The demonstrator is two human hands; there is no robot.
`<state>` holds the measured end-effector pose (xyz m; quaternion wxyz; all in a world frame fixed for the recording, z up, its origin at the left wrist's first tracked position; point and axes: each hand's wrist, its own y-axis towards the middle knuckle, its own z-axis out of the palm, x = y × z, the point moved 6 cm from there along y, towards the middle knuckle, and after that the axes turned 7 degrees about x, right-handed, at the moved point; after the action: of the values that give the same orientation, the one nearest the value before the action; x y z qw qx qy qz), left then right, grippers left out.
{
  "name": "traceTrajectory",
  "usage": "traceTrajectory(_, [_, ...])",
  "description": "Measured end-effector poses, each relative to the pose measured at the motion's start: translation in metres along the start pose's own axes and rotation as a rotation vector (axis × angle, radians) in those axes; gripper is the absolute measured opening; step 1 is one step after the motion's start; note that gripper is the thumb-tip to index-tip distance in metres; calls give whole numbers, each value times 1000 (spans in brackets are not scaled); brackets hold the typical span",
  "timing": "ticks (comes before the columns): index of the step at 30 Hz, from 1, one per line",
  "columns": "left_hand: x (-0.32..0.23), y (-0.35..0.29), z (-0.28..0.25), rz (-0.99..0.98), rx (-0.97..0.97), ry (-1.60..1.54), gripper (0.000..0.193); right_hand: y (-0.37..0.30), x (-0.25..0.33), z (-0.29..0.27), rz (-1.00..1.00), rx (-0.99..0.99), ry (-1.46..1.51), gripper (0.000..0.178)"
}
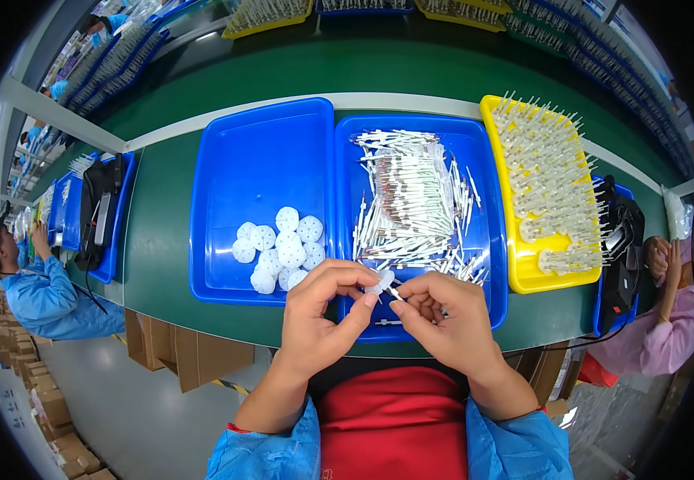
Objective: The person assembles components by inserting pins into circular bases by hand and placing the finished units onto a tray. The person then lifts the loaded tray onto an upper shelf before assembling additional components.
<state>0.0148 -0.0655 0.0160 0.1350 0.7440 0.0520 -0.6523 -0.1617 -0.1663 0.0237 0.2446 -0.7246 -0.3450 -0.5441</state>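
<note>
Two hands met just over the near rim of the blue tray (pixel 487 308) of loose white rods (pixel 415 212), and we kept them close to our chest. Our left hand (pixel 319 316) was closed on a small white ribbed disc (pixel 380 281), pinched between thumb and forefinger so that it stood just above and to the right of the knuckles. Our right hand (pixel 451 316) was closed on a thin white rod (pixel 396 294), held near its tip; the rod's long axis ran up and to the left from that grip, straight toward the disc, and its free end sat just below the disc, touching it or very nearly so, though the fingers hid the joint and we could not tell whether it had entered. Both hands were equally near the meeting point, which lay between the two grips. More discs (pixel 279 248) lay heaped in the second blue tray (pixel 219 144), up and to the left of our left hand, within easy reach. Upright finished pieces filled the yellow tray (pixel 523 276), well to the right of our right hand. Other workers sat far off at either side.
</note>
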Motion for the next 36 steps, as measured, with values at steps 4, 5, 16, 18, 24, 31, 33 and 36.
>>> traceTrajectory(4, [-2, 2, 4, 55, 9, 30, 23, 0, -5, 3, -42, -29, -21, 15])
traceTrajectory(5, [-2, 3, 5, 51, -4, 26, 23, 0, -7, 4, -39, -25, -10, 14])
traceTrajectory(16, [8, -1, 5, 13, -26, -38, 17, -3, 6, 5, -185, -59, -106, 14])
traceTrajectory(18, [5, -1, 5, 36, 9, 80, 17, -2, 11, 6, -234, -28, -226, 16])
traceTrajectory(24, [-5, 1, 4, 71, 53, 235, 18, 0, 9, 5, -252, 29, -282, 20])
traceTrajectory(31, [-20, -1, 4, 253, 28, 238, 23, -6, 14, 9, -320, -49, -275, 20])
traceTrajectory(33, [-18, -4, 4, 137, -88, 16, 26, -5, 15, 8, -330, -57, -271, 20])
traceTrajectory(36, [-17, -5, 3, 142, -58, 71, 29, -5, 17, 6, -331, -59, -270, 20])
